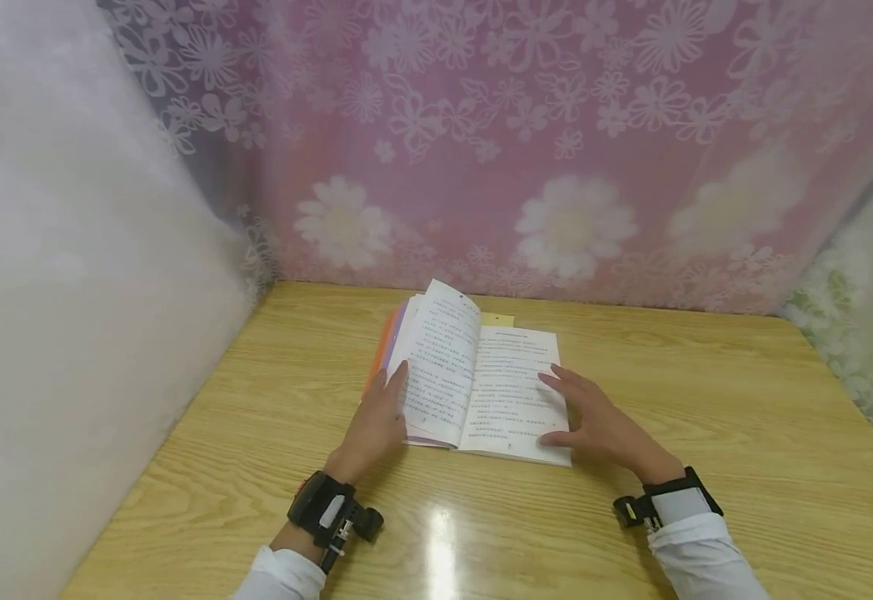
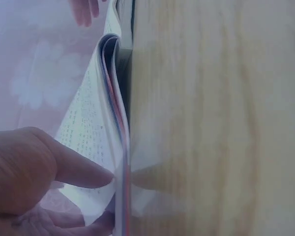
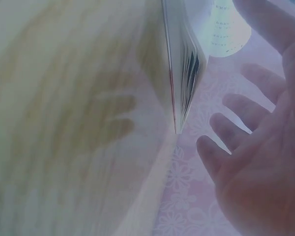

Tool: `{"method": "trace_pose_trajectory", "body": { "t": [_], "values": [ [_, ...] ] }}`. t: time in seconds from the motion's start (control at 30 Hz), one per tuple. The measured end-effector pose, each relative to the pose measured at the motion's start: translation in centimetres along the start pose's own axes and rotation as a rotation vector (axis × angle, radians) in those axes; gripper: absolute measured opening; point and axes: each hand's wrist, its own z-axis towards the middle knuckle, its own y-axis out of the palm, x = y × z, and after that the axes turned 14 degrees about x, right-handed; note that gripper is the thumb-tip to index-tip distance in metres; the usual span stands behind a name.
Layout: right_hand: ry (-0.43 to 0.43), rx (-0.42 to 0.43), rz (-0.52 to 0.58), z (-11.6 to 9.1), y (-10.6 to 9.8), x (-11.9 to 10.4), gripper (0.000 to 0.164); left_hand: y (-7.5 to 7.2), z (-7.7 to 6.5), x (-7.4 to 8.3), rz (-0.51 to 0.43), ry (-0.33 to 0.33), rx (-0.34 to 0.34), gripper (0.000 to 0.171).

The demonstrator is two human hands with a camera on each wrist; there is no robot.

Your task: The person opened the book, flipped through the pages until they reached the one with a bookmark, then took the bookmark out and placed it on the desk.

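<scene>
An open book with printed white pages lies on the table, an orange and a purple layer showing under its left side. My left hand touches the left edge of the book, fingers fairly straight. In the left wrist view, the left thumb presses on the page side near that edge. A left-hand page rises and bends at its top. My right hand hovers at the right page's edge, fingers spread; in the right wrist view, the palm faces the book with a gap between them.
The book rests on a wood-grain table. A yellow tab or slip sticks out behind the book's top edge. Behind the table hangs a pink flowered cloth; a pale cloth stands along the left side.
</scene>
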Motion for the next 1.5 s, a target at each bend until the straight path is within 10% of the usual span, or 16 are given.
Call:
{"method": "trace_pose_trajectory", "body": {
  "t": [0.43,0.63,0.87,1.5],
  "values": [
    [0.041,-0.060,0.008,-0.1,-0.5,0.8,0.099,0.6,0.7,0.9,0.255,0.163,-0.037,0.091],
    [0.047,-0.108,-0.002,0.4,-0.5,0.8,0.101,1.1,1.0,0.8,0.188,0.319,-0.120,0.095],
    [0.042,-0.147,0.012,0.5,-0.5,1.1,0.104,0.7,0.6,1.0,0.142,0.277,-0.267,0.091],
    [0.027,-0.123,-0.104,0.7,0.2,0.9,0.099,0.3,0.3,1.8,0.165,0.272,-0.175,0.060]
  ]
}}
